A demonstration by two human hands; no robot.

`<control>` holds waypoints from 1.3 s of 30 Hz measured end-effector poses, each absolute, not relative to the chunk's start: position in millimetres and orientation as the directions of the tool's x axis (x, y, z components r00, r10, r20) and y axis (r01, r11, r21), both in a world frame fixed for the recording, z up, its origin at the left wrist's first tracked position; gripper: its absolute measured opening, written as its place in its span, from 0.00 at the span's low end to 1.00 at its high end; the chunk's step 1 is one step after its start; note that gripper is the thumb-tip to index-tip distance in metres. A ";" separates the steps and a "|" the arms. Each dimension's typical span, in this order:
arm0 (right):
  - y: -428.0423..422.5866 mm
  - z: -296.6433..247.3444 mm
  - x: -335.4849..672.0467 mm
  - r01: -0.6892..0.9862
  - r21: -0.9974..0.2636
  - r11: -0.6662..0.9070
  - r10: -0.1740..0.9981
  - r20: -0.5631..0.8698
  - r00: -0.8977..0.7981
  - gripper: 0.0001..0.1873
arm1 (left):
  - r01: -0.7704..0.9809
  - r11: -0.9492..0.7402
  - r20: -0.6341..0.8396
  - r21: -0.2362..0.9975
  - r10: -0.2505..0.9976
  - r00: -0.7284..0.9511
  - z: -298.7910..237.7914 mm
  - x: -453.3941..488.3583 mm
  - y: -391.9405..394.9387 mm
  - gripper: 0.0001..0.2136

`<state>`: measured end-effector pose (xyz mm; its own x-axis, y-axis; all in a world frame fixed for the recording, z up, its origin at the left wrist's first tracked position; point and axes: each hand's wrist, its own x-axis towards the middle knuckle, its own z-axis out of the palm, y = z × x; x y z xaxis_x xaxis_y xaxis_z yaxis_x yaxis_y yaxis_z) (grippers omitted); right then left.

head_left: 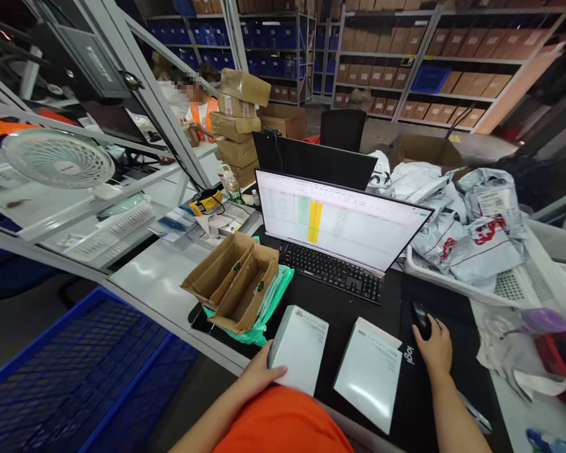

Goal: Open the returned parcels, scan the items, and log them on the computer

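Note:
My left hand grips the near left edge of a white box, its thumb on the top face and the fingers along the side. That box lies flat on a black desk mat. Just right of it, a second white box has a raised flap at its far end. My right hand is closed over a black computer mouse. Ahead, a monitor displays a spreadsheet with a yellow column, and a black keyboard sits below it.
Left of the boxes, an open cardboard box rests on green plastic. A white basket of plastic mailing bags stands on the right. A blue crate is down at the left. A person works behind stacked cartons.

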<state>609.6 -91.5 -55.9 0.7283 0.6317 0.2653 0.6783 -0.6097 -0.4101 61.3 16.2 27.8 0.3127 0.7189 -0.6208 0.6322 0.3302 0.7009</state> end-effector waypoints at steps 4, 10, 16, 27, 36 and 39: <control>-82.1 -59.9 616.7 0.737 -0.361 -0.571 0.666 0.321 0.673 0.37 | 0.640 0.351 -0.625 0.684 0.734 0.265 14.4 59.8 12.0 0.52; -75.8 -68.0 620.8 0.762 -0.284 -0.581 0.671 0.362 0.647 0.30 | 0.697 0.307 -0.609 0.648 0.759 0.231 7.8 60.9 9.4 0.53; -75.8 -71.0 620.3 0.752 -0.294 -0.590 0.638 0.401 0.658 0.28 | 0.724 0.273 -0.592 0.633 0.774 0.226 14.7 66.4 10.8 0.49; -74.1 -64.4 616.6 0.752 -0.242 -0.613 0.654 0.378 0.655 0.26 | 0.754 0.223 -0.591 0.618 0.765 0.258 25.5 71.8 13.2 0.46; -72.5 -64.4 616.2 0.750 -0.232 -0.620 0.648 0.387 0.656 0.25 | 0.797 0.205 -0.609 0.568 0.757 0.239 30.1 75.4 17.7 0.41; -71.7 -63.9 615.5 0.743 -0.240 -0.625 0.646 0.377 0.664 0.25 | 0.794 0.209 -0.602 0.570 0.765 0.231 29.8 75.7 19.6 0.42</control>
<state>615.5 -71.7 -63.9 0.6644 0.6455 0.3767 0.7430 -0.6247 -0.2401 75.7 19.6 29.8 0.2306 0.7646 -0.6018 0.7945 0.2091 0.5702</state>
